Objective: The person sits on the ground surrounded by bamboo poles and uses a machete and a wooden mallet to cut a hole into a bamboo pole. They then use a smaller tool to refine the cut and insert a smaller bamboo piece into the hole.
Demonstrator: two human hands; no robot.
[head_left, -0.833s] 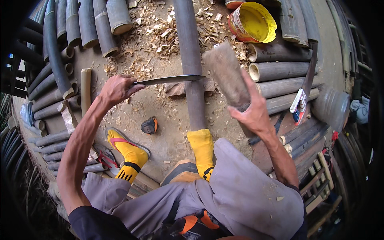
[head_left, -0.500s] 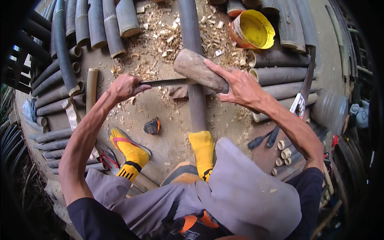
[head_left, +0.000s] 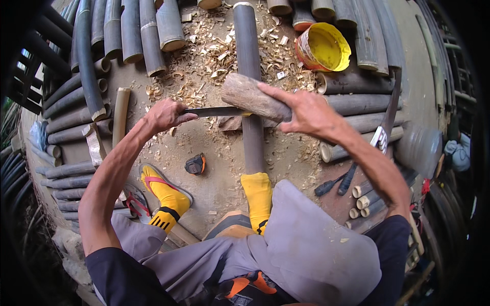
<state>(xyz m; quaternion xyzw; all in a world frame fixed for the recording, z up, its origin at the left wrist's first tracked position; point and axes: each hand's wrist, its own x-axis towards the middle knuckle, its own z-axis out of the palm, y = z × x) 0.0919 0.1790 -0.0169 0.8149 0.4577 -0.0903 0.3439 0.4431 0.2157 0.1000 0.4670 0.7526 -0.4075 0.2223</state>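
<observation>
- bamboo pole [head_left: 249, 46]: dark grey
- wooden block [head_left: 250, 96] over the pole: mottled grey-brown
- blade [head_left: 217, 111] left of the pole: blackish
- tape measure [head_left: 194, 164] left of the pole: black, orange
- bucket [head_left: 326, 50] right of the pole: yellow inside
- sock [head_left: 256, 194] at the pole's near end: yellow

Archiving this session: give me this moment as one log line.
left hand: grips knife over bamboo pole | right hand: holds wood block | nearby: tape measure, bucket
</observation>
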